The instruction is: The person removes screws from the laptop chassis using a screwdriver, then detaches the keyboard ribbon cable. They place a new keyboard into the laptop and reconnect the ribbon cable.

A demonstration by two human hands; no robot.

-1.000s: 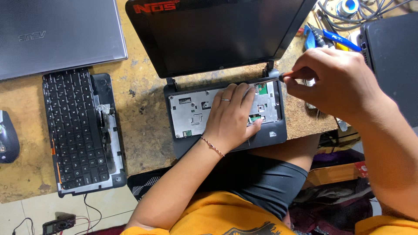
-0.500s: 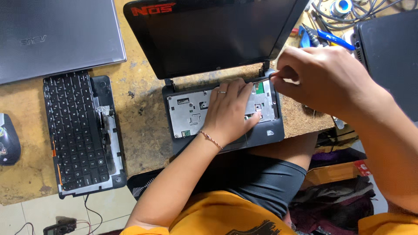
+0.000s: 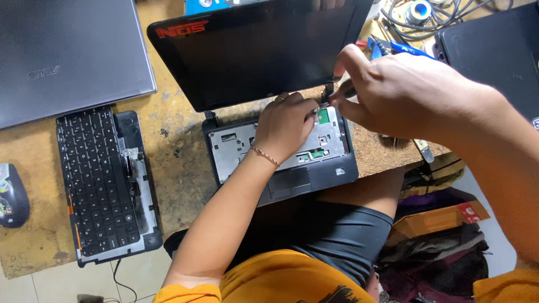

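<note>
A small black laptop (image 3: 314,168) lies open before me with its keyboard removed, showing a silver metal plate (image 3: 233,148). Its dark screen (image 3: 258,50) leans back. My left hand (image 3: 286,126) rests on the plate with its fingers curled toward the right hinge; the fingertips are hidden. My right hand (image 3: 404,95) comes in from the right and pinches a thin dark tool (image 3: 339,92), whose tip meets the left fingers by a small green board (image 3: 323,116).
A detached black keyboard (image 3: 98,179) lies on a frame at the left, beside a mouse (image 3: 11,193). A closed grey laptop (image 3: 67,56) sits at back left, a black laptop (image 3: 494,50) at right. Cables and a blue-handled tool (image 3: 401,47) lie behind; a cardboard box (image 3: 438,219) sits below the table edge.
My right hand has moved left and down to the right hinge with the tool. My left hand's fingers have curled up toward the same spot.
</note>
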